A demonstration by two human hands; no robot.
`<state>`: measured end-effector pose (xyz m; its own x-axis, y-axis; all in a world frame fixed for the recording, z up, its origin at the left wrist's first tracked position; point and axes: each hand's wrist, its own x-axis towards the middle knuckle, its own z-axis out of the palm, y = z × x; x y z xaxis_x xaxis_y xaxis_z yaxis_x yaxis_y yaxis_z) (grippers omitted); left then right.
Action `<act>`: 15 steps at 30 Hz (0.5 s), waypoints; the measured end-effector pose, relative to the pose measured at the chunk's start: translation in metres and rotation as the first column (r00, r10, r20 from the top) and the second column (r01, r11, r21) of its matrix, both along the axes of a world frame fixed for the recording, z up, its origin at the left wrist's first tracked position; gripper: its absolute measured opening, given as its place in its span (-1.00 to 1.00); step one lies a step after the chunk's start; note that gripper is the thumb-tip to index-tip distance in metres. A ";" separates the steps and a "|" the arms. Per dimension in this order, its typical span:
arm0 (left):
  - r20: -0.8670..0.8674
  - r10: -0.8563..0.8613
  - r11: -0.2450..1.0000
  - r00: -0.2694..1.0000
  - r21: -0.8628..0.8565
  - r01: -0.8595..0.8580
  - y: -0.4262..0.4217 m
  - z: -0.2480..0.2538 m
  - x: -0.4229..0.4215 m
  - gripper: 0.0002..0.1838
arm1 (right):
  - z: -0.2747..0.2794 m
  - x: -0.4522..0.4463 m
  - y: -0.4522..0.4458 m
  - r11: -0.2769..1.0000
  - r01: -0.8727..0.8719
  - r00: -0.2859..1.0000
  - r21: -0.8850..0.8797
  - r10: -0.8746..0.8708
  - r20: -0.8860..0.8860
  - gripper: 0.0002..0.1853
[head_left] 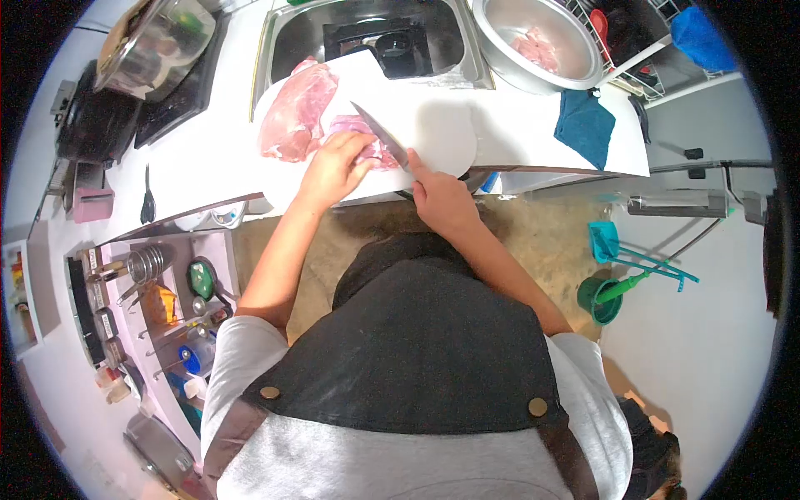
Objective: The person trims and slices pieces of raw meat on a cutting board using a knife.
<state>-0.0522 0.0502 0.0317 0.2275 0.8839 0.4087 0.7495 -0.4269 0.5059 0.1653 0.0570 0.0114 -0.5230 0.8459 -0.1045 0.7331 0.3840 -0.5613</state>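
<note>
My right hand (442, 198) is wrapped round the handle of a knife (382, 137), whose blade points up and to the left across the edge of a smaller piece of meat (348, 127). With bent fingers my left hand (335, 167) presses on that smaller piece, just left of the blade. A large pink slab of meat (298, 110) lies to the left of it. Both pieces rest on a white cutting board (442, 133) at the counter's front edge. My left fingertips partly cover the smaller piece.
Behind the board is a metal sink (287, 42). A metal basin (575, 62) with cut meat stands right of it, near a blue cloth (585, 127) and a dish rack (654, 79). A black stove (179, 104) and a black spatula (147, 200) are at the left.
</note>
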 end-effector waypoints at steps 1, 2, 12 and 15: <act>0.005 0.055 0.994 0.998 -0.096 -0.055 0.003 -0.001 0.005 -0.79 | -0.002 0.002 0.000 1.000 0.000 1.000 0.003 0.000 0.006 -0.40; 0.001 0.111 0.976 0.994 -0.191 -0.109 0.005 -0.001 0.010 -0.75 | -0.003 0.003 0.001 1.000 -0.003 1.000 0.016 0.004 -0.024 -0.40; 0.036 0.392 0.856 0.919 -0.380 -0.350 -0.004 -0.011 0.016 -0.88 | 0.000 0.019 -0.011 0.998 0.062 0.941 0.023 -0.050 -0.336 -0.40; 0.286 0.505 0.826 0.814 -0.433 -0.360 -0.016 -0.016 0.022 -0.86 | -0.002 0.026 -0.011 0.997 0.043 0.931 0.058 -0.019 -0.363 -0.42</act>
<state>-0.0297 0.0344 0.0155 -0.3194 0.9471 0.0322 0.5339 0.1517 0.8318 0.1916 0.0459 0.0097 -0.4888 0.8608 0.1419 0.4964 0.4082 -0.7661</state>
